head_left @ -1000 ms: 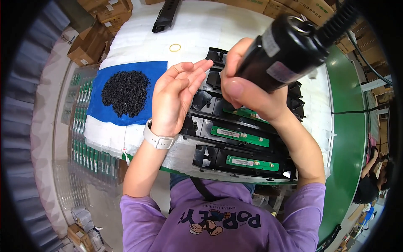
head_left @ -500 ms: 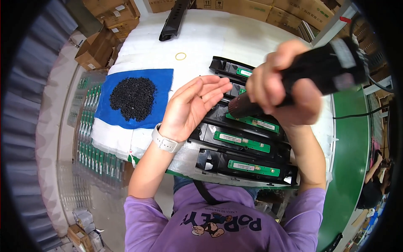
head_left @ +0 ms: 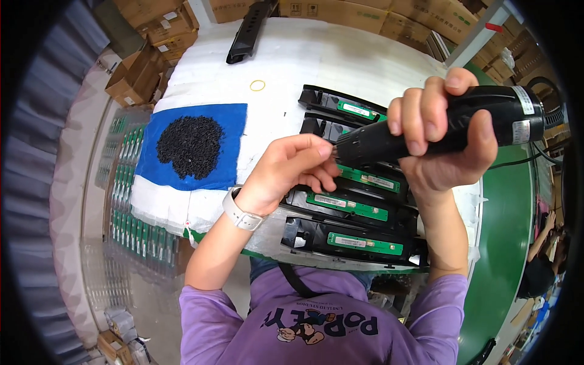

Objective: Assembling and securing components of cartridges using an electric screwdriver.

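A black electric screwdriver point(head_left: 372, 143) lies almost level in my right hand point(head_left: 433, 131), its nose pointing left. My left hand point(head_left: 286, 167) pinches thumb and forefinger right at the nose's tip; whatever sits between them is too small to make out. Under both hands, several long black plastic housings point(head_left: 310, 234) lie in a row, each visible one carrying a narrow green circuit board point(head_left: 347, 205). The screwdriver and my hands partly cover the middle housings. To the left, a heap of tiny black screws point(head_left: 190, 146) rests on a blue cloth point(head_left: 228, 173).
A yellow rubber band point(head_left: 257, 85) and another black housing point(head_left: 246, 33) lie farther back on the white-covered table point(head_left: 201, 67). Clear trays point(head_left: 131, 182) of green boards stand beyond the left edge. Cardboard boxes point(head_left: 353, 18) line the back. A black cable point(head_left: 517, 163) runs off right.
My left hand has gone from open, palm up, to a pinch at the screwdriver's nose. My right hand has shifted slightly, and the screwdriver has come closer to level.
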Demonstrator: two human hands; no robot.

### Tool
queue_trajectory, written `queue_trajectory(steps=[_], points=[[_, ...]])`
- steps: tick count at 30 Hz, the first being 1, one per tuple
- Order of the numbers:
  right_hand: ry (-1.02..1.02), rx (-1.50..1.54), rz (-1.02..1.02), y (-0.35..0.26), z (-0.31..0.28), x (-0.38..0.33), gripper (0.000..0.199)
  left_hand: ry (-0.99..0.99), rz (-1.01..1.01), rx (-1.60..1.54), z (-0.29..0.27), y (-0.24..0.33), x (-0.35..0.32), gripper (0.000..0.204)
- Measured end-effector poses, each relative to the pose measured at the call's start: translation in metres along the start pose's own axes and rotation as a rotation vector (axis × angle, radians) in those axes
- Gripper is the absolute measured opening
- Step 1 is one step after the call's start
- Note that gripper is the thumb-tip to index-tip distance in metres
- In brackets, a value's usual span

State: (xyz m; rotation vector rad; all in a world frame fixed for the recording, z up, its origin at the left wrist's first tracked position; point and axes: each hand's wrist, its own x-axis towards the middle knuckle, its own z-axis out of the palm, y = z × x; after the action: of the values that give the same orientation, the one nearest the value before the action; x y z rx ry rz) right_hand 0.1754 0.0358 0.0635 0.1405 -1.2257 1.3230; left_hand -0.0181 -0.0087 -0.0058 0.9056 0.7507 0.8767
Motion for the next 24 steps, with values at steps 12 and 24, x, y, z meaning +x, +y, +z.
queue_trajectory(steps=[12, 24], points=[[0.023, -0.022, 0.039, -0.034, -0.004, -0.009, 0.038, 0.102, 0.167, 0.277, 0.010, -0.002, -0.005, 0.015], [0.037, -0.005, 0.045, -0.040, -0.003, -0.012, 0.039, 0.097, 0.242, 0.326, 0.018, -0.002, -0.007, 0.009]])
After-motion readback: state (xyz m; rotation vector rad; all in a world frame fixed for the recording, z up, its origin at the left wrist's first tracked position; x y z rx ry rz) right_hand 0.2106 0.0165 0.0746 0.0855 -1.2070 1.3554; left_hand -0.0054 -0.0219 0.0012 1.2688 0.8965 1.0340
